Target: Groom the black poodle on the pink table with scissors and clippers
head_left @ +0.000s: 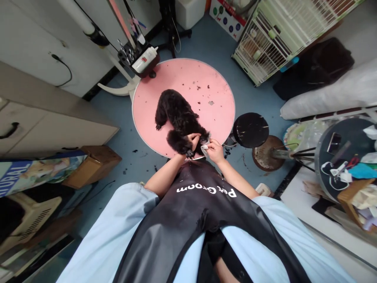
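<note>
A black curly-coated dog [178, 110] is on the round pink grooming table [165, 72], near its front edge. My left hand [193, 140] is closed on the dog at its near end, beside a fluffy dark part with a paw showing below. Which part of the dog it grips is hard to make out. Close by on the right, my right hand [215, 150] pinches a thin whitish wipe or tissue [205, 148] against the dark fur. The two hands are a short way apart, with fur between them.
Tufts of dark hair dot the tabletop and floor. A tool holder [138, 59] with scissors and a white bottle stands at the table's back left. On the right are a black round stool [251, 129], a wire cage [265, 43] and a cluttered round side table [326, 133].
</note>
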A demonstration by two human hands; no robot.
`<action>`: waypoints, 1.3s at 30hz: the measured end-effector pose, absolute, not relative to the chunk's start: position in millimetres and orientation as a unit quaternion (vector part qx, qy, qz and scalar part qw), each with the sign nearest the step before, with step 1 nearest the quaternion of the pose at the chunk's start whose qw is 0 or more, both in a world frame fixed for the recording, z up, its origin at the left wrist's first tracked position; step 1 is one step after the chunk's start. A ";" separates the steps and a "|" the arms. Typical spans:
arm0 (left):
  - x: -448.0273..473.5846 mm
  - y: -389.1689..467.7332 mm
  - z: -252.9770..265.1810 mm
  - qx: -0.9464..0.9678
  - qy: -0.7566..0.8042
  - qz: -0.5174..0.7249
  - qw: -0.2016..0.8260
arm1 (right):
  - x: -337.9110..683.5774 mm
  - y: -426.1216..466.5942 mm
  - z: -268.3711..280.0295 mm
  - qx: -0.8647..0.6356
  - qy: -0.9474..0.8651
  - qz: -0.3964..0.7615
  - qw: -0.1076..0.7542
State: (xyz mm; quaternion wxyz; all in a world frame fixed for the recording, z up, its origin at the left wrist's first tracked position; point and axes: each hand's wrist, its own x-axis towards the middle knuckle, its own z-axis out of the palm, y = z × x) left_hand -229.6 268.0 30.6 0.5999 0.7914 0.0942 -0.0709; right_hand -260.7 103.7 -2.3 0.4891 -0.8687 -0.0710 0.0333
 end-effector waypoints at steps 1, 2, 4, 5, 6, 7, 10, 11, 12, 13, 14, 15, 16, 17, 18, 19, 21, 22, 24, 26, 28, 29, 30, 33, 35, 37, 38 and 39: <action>-229.1 270.6 33.9 0.789 0.104 -0.073 0.601 | -260.6 103.1 1.4 -0.867 -0.081 0.030 0.490; -228.3 273.3 36.4 0.787 0.111 -0.072 0.603 | -260.0 102.8 4.9 -0.866 -0.092 0.028 0.490; -225.9 278.0 37.8 0.786 0.108 -0.061 0.606 | -257.7 103.0 11.3 -0.868 -0.104 0.029 0.484; -224.7 279.8 36.5 0.788 0.091 -0.055 0.606 | -256.3 103.3 14.3 -0.870 -0.107 0.034 0.480; -223.9 281.0 34.1 0.791 0.069 -0.054 0.605 | -254.7 103.8 17.3 -0.871 -0.109 0.041 0.477; -223.5 281.7 30.9 0.796 0.047 -0.058 0.601 | -253.3 104.3 20.0 -0.870 -0.114 0.050 0.477; -225.0 281.3 20.6 0.814 0.024 -0.081 0.575 | -250.9 106.1 24.9 -0.856 -0.134 0.077 0.494; -226.0 280.7 18.2 0.823 0.036 -0.087 0.561 | -251.0 106.5 25.2 -0.850 -0.134 0.087 0.502; -227.0 280.0 16.7 0.830 0.049 -0.090 0.549 | -251.4 106.9 24.7 -0.845 -0.128 0.098 0.510; -227.7 279.4 16.1 0.832 0.058 -0.094 0.543 | -252.1 107.0 23.9 -0.841 -0.114 0.108 0.518; -228.1 278.8 16.5 0.831 0.064 -0.096 0.544 | -253.0 106.9 23.0 -0.837 -0.093 0.117 0.526; -228.3 278.2 17.6 0.826 0.069 -0.095 0.551 | -253.9 106.6 22.4 -0.833 -0.071 0.125 0.535; -228.2 277.7 19.2 0.819 0.072 -0.093 0.562 | -254.8 106.2 22.6 -0.828 -0.050 0.130 0.543; -228.0 277.2 20.9 0.811 0.075 -0.089 0.574 | -255.5 105.8 24.0 -0.824 -0.034 0.133 0.550; -227.8 276.7 22.5 0.804 0.077 -0.084 0.583 | -256.1 105.7 26.8 -0.822 -0.024 0.134 0.554; -227.8 276.1 23.8 0.800 0.080 -0.079 0.589 | -256.6 106.1 30.9 -0.822 -0.022 0.129 0.554; -228.2 275.3 24.4 0.797 0.078 -0.071 0.594 | -257.4 108.9 42.3 -0.835 -0.035 0.096 0.541; -228.6 275.0 23.7 0.797 0.073 -0.067 0.596 | -257.7 111.5 48.7 -0.848 -0.047 0.070 0.524; -229.4 274.5 20.8 0.794 0.066 -0.047 0.602 | -258.6 118.7 60.6 -0.882 -0.072 0.031 0.465; -229.9 273.6 17.3 0.788 0.067 -0.015 0.612 | -259.4 126.2 68.3 -0.915 -0.089 0.025 0.393; -230.2 271.4 15.1 0.781 0.076 0.014 0.619 | -260.1 131.4 71.2 -0.936 -0.097 0.037 0.337; -230.5 269.7 14.8 0.780 0.078 0.020 0.621 | -260.4 132.9 71.4 -0.941 -0.098 0.040 0.321; -231.0 267.5 15.2 0.778 0.075 0.022 0.623 | -260.7 133.9 71.1 -0.945 -0.094 0.040 0.310; -233.2 259.1 17.9 0.770 0.063 0.029 0.635 | -260.7 136.5 69.2 -0.954 -0.059 0.039 0.291; -234.5 253.9 18.8 0.760 0.067 0.043 0.645 | -259.5 139.4 66.0 -0.953 -0.034 0.033 0.298; -235.2 250.7 17.4 0.752 0.078 0.055 0.653 | -256.7 141.8 59.3 -0.943 -0.031 0.027 0.331; -235.4 249.9 15.8 0.749 0.082 0.058 0.655 | -254.7 142.1 54.5 -0.935 -0.034 0.025 0.352; -235.5 249.5 14.0 0.746 0.084 0.059 0.658 | -252.5 141.7 49.0 -0.925 -0.039 0.026 0.376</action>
